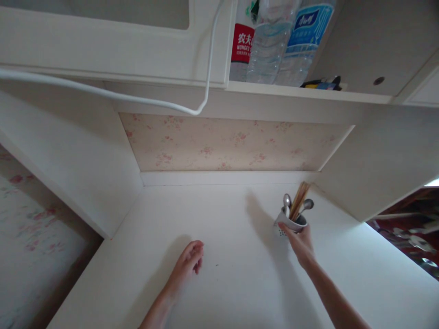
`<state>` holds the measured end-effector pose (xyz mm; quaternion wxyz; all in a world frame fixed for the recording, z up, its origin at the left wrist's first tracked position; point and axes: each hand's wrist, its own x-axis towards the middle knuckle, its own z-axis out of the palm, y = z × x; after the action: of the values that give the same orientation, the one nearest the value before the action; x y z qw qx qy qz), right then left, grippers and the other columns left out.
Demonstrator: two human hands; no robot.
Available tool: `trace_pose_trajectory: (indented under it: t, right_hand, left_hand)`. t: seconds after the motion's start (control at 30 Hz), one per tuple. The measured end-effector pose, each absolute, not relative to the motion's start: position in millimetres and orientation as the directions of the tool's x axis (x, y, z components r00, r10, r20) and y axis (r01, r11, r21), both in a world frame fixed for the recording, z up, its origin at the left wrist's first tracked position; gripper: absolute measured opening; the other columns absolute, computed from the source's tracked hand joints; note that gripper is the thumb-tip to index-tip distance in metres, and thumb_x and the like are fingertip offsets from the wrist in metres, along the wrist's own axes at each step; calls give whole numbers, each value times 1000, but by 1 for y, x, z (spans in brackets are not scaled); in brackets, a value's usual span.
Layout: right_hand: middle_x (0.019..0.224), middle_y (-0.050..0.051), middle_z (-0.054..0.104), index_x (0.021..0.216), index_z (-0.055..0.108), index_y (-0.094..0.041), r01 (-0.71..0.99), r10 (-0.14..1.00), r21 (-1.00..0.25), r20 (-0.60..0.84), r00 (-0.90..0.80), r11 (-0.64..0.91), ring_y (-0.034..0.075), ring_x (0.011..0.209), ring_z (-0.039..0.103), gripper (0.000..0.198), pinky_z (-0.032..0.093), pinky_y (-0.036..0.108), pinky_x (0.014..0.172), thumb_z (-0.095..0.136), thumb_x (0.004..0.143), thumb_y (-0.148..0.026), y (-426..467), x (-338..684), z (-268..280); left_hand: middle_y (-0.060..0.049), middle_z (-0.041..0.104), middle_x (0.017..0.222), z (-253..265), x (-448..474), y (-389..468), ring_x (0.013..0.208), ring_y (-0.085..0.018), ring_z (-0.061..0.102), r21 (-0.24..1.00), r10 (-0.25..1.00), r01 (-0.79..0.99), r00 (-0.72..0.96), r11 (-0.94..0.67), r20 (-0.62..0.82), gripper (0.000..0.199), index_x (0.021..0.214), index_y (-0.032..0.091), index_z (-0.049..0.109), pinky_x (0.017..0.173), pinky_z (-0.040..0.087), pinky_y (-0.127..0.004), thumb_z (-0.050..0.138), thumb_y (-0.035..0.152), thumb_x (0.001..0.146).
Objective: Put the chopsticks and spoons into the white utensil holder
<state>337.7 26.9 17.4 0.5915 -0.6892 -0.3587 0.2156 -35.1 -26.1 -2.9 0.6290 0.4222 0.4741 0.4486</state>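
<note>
The right hand [301, 241] grips the cup [287, 221], best kept level so chopsticks [299, 201] and spoons [287, 200] stay in, while the left hand [190, 258], fingers loosely half-open, looks empty.

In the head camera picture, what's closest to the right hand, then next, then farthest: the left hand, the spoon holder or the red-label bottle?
1. Spoon holder: right in the right hand.
2. Left hand: across to the left.
3. Red-label bottle: high up on the shelf.

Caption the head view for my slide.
Right hand grips a utensil holder of chopsticks and spoons; left hand, loosely curled, is apart over the white surface.
</note>
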Motion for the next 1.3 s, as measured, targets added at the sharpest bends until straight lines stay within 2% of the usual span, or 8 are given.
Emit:
trace_pose_trajectory:
  t: [0.13,0.23,0.43,0.63,0.8,1.0,1.23,1.3]
  right_hand:
    - [97,8,70,116,58,-17,104,965,-993,-29,260,-58,26,86,62,67,50,36,75,83,59,-41,-15,266,34]
    - [93,8,70,114,61,-17,30,996,-997,-78,-48,-77,25,83,61,58,48,35,73,80,66,-42,-48,211,48]
    - [97,8,69,110,64,-14,-228,913,-928,-202,-355,-294,27,92,61,57,47,37,81,75,69,-51,-82,146,52]
    - [75,12,70,97,66,-9,-434,652,-500,-451,-609,-750,24,67,67,76,50,32,63,57,68,-78,-92,127,31]
    - [72,12,72,96,67,-8,-452,591,-393,-403,-699,-801,18,51,64,86,43,22,45,55,63,-86,-95,124,35]
    - [72,13,72,92,69,-6,-448,580,-381,-392,-714,-809,17,54,65,87,44,21,49,56,62,-86,-103,118,20]
    - [72,14,70,87,70,-12,-267,626,-629,-457,-632,-730,35,87,68,89,53,43,74,52,54,-93,-111,120,0]
    - [71,13,70,84,70,-15,-220,655,-696,-453,-605,-684,37,90,66,84,53,45,76,62,47,-90,-109,119,0]
  left_hand:
    - [-9,53,129,7,-22,-26,114,-22,53,817,959,-510,226,268,-173,60,126,28,54,90,46,-34,74,50,73]
    - [-9,45,143,11,-7,-23,130,-26,43,681,949,-674,296,286,-106,71,135,31,48,103,39,-39,74,52,73]
    - [-10,50,141,27,1,-24,126,-33,50,381,894,-809,417,447,-165,67,140,34,40,100,42,-54,57,64,82]
    - [-6,66,117,22,-5,-29,87,-23,71,283,867,-857,305,430,-394,55,136,39,39,86,52,-47,59,50,86]
    - [-2,69,102,7,-7,-30,84,-18,70,248,844,-886,240,393,-479,42,121,34,53,84,53,-43,62,52,84]
    - [-3,70,99,4,-16,-25,91,-20,68,322,854,-856,227,404,-467,34,103,29,64,79,56,-40,59,57,84]
    - [-5,65,86,5,-41,-8,62,-8,61,228,865,-899,250,375,-436,18,92,19,63,47,46,-16,61,36,88]
    - [-3,62,80,5,-50,0,55,-5,56,318,861,-878,180,359,-475,16,88,17,60,43,41,-13,59,33,89]
